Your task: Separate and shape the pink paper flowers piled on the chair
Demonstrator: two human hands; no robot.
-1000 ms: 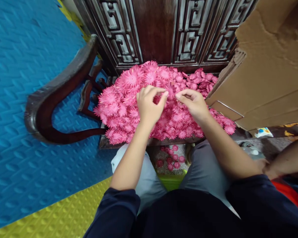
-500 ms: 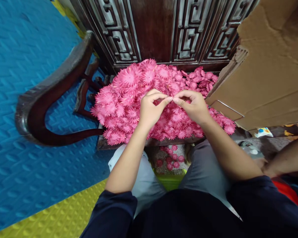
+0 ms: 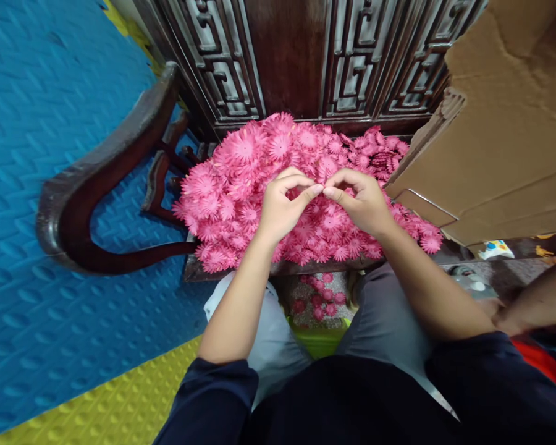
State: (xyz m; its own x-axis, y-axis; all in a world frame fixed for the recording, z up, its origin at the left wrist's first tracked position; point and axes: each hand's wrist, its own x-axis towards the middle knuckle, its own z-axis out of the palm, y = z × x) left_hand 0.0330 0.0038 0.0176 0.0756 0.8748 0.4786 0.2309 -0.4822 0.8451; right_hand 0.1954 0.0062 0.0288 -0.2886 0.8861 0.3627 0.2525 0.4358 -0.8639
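My left hand and my right hand meet fingertip to fingertip over the heap of pink paper flowers, thumb and forefinger of each pinched together at the point where they touch. Whatever sits in that pinch is too small to make out, so I cannot tell whether I have a petal or nothing at all. The heap lies directly under both hands and spreads out to either side of them, covering the seat of a dark wooden chair whose curved armrest swings away past my left hand. Beyond my fingertips stands the carved chair back. Just past my right hand leans a cardboard box, its edge touching the flowers. Below my wrists, between my knees, a few loose flowers lie on the floor. Another person's arm shows near my right elbow.
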